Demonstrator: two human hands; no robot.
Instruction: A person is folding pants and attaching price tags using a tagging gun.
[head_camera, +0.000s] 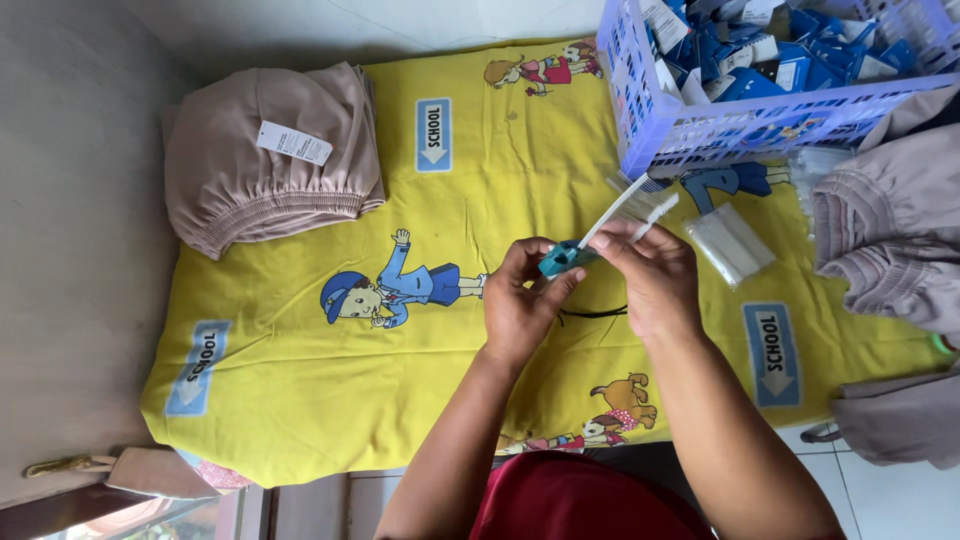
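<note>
Lying under both hands, a yellow printed cloth (300, 380) is being used as the surface. A teal tagging tool (562, 258) is being pinched in the closed left hand (520, 305); its white fastener strip (630, 210), angled up-right toward the blue basket (690, 130), is being gripped by the right hand (655, 275). Folded beige garments (265, 160) are lying far left.

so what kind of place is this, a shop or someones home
Probably a home workspace for tagging clothes: the hands load a teal tagging tool over a yellow cartoon cloth, beside a folded tagged beige garment and a basket of blue tags.
</note>
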